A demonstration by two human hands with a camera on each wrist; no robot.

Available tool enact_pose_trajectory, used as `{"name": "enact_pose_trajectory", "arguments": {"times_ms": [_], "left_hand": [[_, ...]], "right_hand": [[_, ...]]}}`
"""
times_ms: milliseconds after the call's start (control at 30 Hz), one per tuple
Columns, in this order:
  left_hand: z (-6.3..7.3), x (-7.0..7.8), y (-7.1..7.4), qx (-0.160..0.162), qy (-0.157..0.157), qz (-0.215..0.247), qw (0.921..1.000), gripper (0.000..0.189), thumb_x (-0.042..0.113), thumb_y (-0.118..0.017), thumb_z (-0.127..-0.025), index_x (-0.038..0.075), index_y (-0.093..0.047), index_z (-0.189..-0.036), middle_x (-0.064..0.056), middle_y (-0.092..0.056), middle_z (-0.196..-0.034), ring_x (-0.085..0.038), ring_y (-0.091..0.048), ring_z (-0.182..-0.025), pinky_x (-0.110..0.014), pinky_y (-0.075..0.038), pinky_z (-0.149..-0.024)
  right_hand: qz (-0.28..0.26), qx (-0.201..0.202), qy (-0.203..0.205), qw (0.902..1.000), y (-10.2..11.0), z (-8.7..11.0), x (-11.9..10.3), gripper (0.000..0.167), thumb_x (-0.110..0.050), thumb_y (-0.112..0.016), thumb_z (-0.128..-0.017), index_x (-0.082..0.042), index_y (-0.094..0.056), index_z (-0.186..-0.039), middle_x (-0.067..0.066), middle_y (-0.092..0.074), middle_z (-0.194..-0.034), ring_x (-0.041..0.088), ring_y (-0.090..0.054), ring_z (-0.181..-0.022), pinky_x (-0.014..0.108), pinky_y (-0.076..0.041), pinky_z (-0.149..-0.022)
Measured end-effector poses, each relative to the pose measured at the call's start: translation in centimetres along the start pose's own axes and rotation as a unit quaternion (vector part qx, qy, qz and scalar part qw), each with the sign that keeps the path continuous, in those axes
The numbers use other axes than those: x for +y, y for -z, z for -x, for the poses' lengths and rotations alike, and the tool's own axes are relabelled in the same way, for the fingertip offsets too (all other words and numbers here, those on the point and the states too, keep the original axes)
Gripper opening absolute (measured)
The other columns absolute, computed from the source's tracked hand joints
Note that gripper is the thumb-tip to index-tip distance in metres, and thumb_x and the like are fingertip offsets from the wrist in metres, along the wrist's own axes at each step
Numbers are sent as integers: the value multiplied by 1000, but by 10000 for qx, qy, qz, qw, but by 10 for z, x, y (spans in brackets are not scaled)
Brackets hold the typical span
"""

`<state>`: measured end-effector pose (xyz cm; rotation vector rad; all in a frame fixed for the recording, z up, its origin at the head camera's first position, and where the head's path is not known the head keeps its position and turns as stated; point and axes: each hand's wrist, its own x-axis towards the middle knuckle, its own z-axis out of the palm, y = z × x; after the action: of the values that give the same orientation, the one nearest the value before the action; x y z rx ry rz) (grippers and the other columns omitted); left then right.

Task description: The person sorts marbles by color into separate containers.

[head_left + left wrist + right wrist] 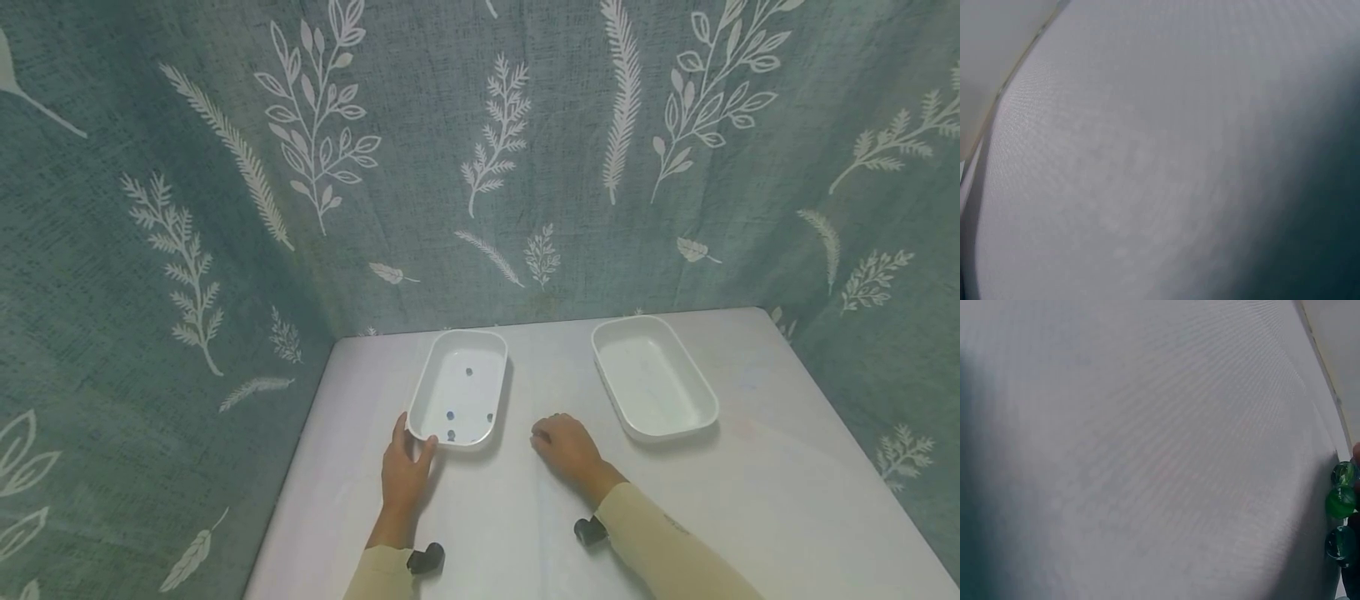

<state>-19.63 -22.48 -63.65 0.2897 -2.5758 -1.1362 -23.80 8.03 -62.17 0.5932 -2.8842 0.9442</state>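
Left hand (406,473) pinches left tray (454,392) at its near-left corner, four marbles (450,415) inside, right hand (567,447) between that and right tray (656,379), fingers curled round green marbles (1340,502)

It's a curtained-off work spot in here: blue-green leaf-print cloth (427,142) hangs round three sides of a white table (495,525). Home or studio, I can't tell.

Can see a white-covered table (780,467), rounded at its far corners, with a surface perhaps finely ribbed, though blurred up close. Directly bears a white oblong left tray (459,390) and a similar right tray (656,379), both toward the far edge, nearer each other at their far ends.
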Motion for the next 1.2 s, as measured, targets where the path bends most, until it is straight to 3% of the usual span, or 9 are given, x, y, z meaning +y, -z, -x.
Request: {"name": "enact_pose_trajectory", "arguments": {"times_ms": [367, 600, 767, 1033, 1200], "left_hand": [[2, 4, 1, -42, 45, -37, 10000, 77, 44, -64, -92, 15, -28, -153, -12, -42, -149, -33, -38, -137, -56, -27, -111], [2, 4, 1, 8, 76, -45, 10000, 78, 46, -64, -91, 16, -28, -153, -12, -42, -150, -34, -38, -137, -55, -27, -111], [2, 4, 0, 27, 128, -33, 9999, 78, 44, -66, -91, 15, -29, -153, -14, -43, -148, -37, -38, -136, -57, -27, -110], [3, 3, 1, 54, 80, -53, 9999, 78, 45, -66, -90, 14, -30, -152, -17, -45, -146, -39, -41, -133, -59, -29, -108], [2, 5, 2, 9, 142, -51, 9999, 78, 45, -65, -91, 14, -29, -153, -17, -45, -146, -39, -40, -133, -58, -28, -109]], "right_hand": [[-267, -77, -337, 9990, 8, -3, -13, 24, -28, -59, -95, -13, -70, -111, 1, -69, -109, 24, -60, -108, 41, -45, -98], [-321, -159, -571, 9977, 9, -13, -22, 25, -30, -58, -96, -16, -70, -112, -4, -68, -103, 19, -60, -103, 39, -47, -94], [-319, -262, -717, 9966, 10, -20, -28, 25, -33, -58, -96, -21, -69, -114, -4, -67, -109, 21, -59, -109, 46, -47, -95], [-250, -112, -80, 9996, 8, -29, -35, 23, -28, -61, -96, -16, -70, -113, -3, -69, -104, 18, -60, -100, 37, -49, -91], [-393, -183, -278, 9987, 9, -32, -41, 28, -33, -58, -97, -18, -68, -118, -4, -66, -108, 15, -59, -100, 36, -49, -89]]}}
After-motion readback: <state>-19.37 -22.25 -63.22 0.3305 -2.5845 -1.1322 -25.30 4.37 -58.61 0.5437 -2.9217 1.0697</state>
